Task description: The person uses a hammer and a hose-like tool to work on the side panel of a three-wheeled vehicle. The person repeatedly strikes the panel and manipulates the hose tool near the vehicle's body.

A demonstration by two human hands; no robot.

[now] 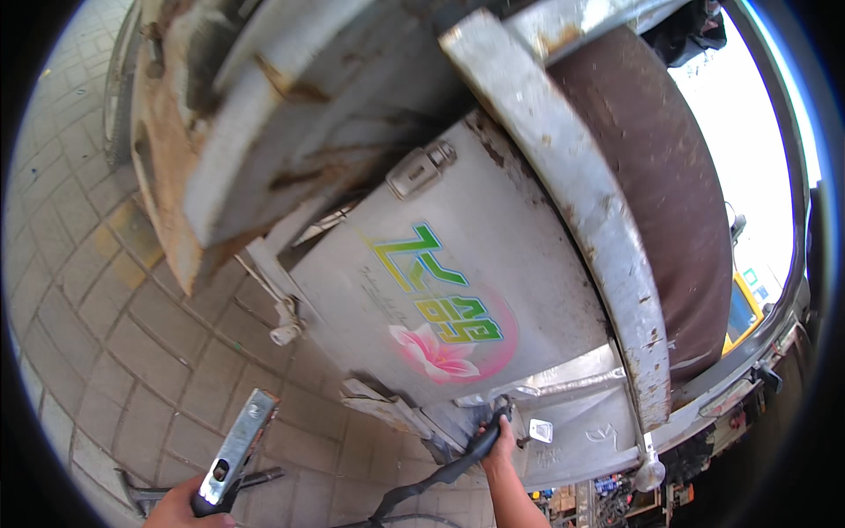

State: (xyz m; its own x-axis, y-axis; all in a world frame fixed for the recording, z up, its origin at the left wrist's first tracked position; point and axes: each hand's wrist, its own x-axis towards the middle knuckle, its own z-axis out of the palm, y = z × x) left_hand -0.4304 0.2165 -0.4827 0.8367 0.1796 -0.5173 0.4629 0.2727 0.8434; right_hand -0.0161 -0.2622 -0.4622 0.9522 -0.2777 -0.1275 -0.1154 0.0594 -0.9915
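Note:
My left hand, at the lower left, is closed round what looks like a hammer. Its long silver head has a dark oval hole and a rusty far end. At the bottom centre my right hand is wrapped round the black handle of what looks like a welding torch, with a thick black cable trailing down to the left. The torch's front end is close to the lower edge of a silver metal panel on a vehicle; whether it touches cannot be made out. Coloured lettering and a pink flower mark the panel.
A latch sits on the panel's upper part. A worn metal frame bar curves beside a brown padded seat. Rusty metal plates jut out at upper left. Brick paving lies below, with a black metal bar on it.

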